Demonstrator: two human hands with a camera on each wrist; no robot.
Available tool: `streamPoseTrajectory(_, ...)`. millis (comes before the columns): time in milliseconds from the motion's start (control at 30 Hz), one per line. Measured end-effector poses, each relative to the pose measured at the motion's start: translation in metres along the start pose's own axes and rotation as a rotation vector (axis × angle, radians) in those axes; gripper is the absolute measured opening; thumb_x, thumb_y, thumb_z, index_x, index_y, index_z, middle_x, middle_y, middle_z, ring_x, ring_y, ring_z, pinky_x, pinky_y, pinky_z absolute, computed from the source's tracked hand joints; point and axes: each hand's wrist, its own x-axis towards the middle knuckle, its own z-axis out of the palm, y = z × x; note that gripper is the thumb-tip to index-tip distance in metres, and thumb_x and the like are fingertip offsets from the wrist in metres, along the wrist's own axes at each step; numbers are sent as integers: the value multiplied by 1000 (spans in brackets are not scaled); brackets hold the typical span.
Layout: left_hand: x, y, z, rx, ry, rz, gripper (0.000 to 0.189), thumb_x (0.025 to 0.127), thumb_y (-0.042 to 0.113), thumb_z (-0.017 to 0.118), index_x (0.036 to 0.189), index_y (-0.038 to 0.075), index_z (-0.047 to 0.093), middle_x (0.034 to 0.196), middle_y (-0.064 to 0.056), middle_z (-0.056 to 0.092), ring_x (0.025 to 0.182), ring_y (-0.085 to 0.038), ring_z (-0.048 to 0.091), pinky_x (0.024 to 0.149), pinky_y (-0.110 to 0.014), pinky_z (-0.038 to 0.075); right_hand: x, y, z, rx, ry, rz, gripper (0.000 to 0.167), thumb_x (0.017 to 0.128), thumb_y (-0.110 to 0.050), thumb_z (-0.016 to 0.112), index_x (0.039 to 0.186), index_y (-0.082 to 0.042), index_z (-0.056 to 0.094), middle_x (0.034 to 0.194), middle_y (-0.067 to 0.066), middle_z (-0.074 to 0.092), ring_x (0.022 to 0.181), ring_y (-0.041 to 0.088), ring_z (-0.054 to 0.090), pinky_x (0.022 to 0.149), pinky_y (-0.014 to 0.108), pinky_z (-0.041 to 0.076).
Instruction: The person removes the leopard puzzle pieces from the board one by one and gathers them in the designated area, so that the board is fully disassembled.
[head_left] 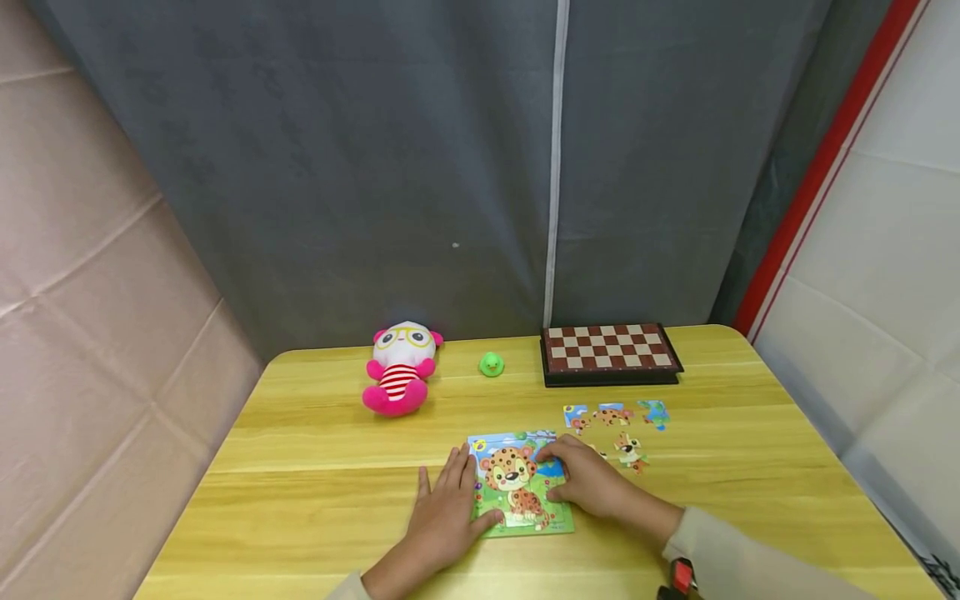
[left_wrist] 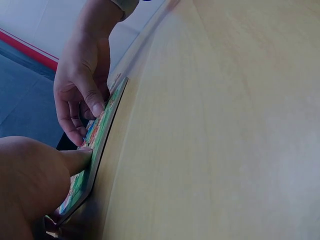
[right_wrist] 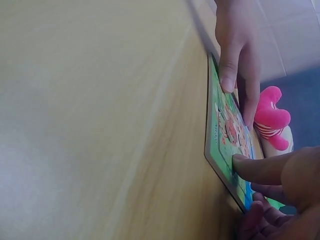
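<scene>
A flat jigsaw puzzle [head_left: 517, 500] with a cartoon leopard lies on the table between both hands. My left hand [head_left: 442, 508] rests along its left side with fairly straight fingers; its thumb lies on the lower-left part. On the right side, my right hand [head_left: 588, 479] grips the puzzle, thumb on the printed face and other fingers bent near the edge. In the right wrist view the thumb [right_wrist: 250, 167] touches the picture. Whether a single piece is pinched there cannot be told. Loose puzzle pieces [head_left: 613, 416] lie beyond the right hand, one partly hidden by it.
A pink and white plush toy [head_left: 400, 375] lies at the back left of the wooden table [head_left: 300, 500]. Right of it sit a small green rubber duck [head_left: 491, 364] and a folded chessboard [head_left: 609, 350]. A grey curtain [head_left: 375, 167] hangs behind the far edge.
</scene>
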Motion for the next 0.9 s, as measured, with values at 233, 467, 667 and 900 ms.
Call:
streamPoseTrajectory(233,0,-1,1,2,-8,-3,97,93,65,60,159,0,33,171,-16,18,157,-36,19,117,-76,11,0,-5,0,-8,7,11,45,77,-4,88,117,-10,67,109,2,56,101,18,56,90,41,52)
streamPoseTrajectory(467,0,0,3,21,9,8,94,93,65,61,159,3,37,171,-16,21,157,-39,19,117,-77,13,0,-8,0,1,6,18,45,76,-2,88,114,-12,65,107,1,54,101,19,56,91,43,52)
streamPoseTrajectory(667,-4,11,-2,107,8,144,63,97,54,62,153,27,51,168,-14,30,155,-39,24,116,-74,22,1,-8,-1,4,-10,13,45,78,-3,87,117,-11,65,110,3,55,101,19,56,91,45,53)
streamPoseTrajectory(900,-19,30,-6,191,-130,360,68,97,68,49,158,43,38,168,-20,26,154,-40,26,117,-69,28,3,-4,-1,-3,-18,3,47,78,-4,86,120,-12,66,114,2,57,104,19,56,95,48,52)
